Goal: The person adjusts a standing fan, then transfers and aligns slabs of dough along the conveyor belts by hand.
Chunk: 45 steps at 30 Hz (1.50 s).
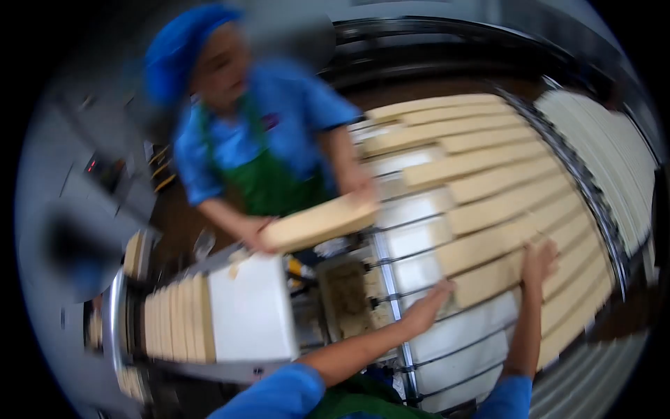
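Note:
Long pale strips lie side by side across a wire-rod conveyor. My left hand reaches in from the bottom, fingers stretched flat against the near end of one strip. My right hand lies with fingers spread on the same strip further right. Neither hand has closed around it. The picture is blurred. Across from me a person in a blue cap, blue shirt and green apron holds another pale strip by both ends above the machine.
A white block of machine housing sits left of the conveyor, with more pale strips stacked beside it. A second bed of strips runs at the far right. A grey control panel stands at the left.

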Each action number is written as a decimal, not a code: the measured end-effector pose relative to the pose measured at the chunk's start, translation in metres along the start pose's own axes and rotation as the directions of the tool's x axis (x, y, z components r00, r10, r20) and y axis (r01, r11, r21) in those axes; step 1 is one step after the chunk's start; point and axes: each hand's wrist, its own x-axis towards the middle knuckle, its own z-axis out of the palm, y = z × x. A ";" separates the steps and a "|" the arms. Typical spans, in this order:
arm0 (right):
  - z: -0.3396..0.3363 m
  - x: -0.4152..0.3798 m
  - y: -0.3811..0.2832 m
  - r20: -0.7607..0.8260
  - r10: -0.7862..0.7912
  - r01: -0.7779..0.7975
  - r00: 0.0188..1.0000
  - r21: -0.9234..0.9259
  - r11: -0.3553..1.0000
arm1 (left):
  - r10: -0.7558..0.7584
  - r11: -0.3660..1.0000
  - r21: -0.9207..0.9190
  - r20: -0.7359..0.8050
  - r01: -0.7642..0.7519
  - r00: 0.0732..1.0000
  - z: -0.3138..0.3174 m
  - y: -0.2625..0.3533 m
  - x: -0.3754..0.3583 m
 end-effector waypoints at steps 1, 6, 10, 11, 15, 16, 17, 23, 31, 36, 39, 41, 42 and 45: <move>-0.002 -0.013 0.000 -0.011 -0.056 0.056 0.998 0.044 0.997 | -0.126 0.990 -0.060 -0.005 0.125 0.992 -0.022 0.025 -0.014; 0.014 -0.103 0.032 -0.005 -0.427 0.419 0.904 0.202 0.885 | -0.271 0.963 -0.081 -0.302 0.258 0.914 -0.079 0.031 -0.093; -0.014 -0.189 0.000 0.011 -0.530 0.508 0.848 0.267 0.819 | -0.234 0.936 0.093 -0.559 0.341 0.795 -0.115 0.015 -0.168; -0.018 -0.204 -0.011 -0.027 -0.554 0.517 0.832 0.398 0.758 | -0.251 0.918 0.098 -0.606 0.384 0.755 -0.125 0.006 -0.189; -0.037 -0.266 -0.069 -0.070 -0.614 0.509 0.786 0.639 0.577 | -0.336 0.804 0.061 -0.776 0.592 0.535 -0.166 -0.023 -0.284; -0.032 -0.279 -0.084 -0.066 -0.638 0.524 0.767 0.639 0.563 | -0.343 0.744 0.056 -0.823 0.666 0.452 -0.176 -0.032 -0.311; -0.026 -0.289 -0.097 -0.125 -0.702 0.630 0.701 0.569 0.528 | -0.352 0.650 0.049 -0.865 0.758 0.358 -0.183 -0.046 -0.343; -0.011 -0.368 -0.209 0.019 -0.934 0.606 0.357 0.756 0.247 | -0.405 0.029 -0.376 -0.851 0.926 -0.333 -0.230 -0.091 -0.523; 0.023 -0.543 -0.360 -0.106 -0.994 0.669 0.027 0.741 -0.061 | -0.575 0.219 -0.531 -0.748 0.819 -0.331 -0.266 -0.116 -0.585; 0.052 -0.642 -0.452 0.017 -0.997 0.803 -0.073 0.593 -0.049 | -0.602 0.313 -0.509 -0.760 0.802 -0.247 -0.275 -0.116 -0.569; 0.055 -0.696 -0.513 0.193 -0.979 0.881 -0.070 0.472 0.030 | -0.677 0.254 -0.463 -0.712 0.849 -0.186 -0.281 -0.115 -0.571; 0.056 -0.725 -0.550 0.219 -0.975 0.900 -0.047 0.433 0.054 | -0.680 0.171 -0.278 -0.728 0.945 -0.091 -0.275 -0.123 -0.578; 0.050 -0.737 -0.570 0.255 -0.966 0.888 -0.053 0.455 0.071 | -0.684 0.175 -0.273 -0.725 0.946 -0.083 -0.277 -0.124 -0.577; 0.040 -0.764 -0.609 0.330 -0.943 0.872 -0.051 0.475 0.120 | -0.747 0.154 -0.274 -0.661 0.949 -0.069 -0.281 -0.118 -0.575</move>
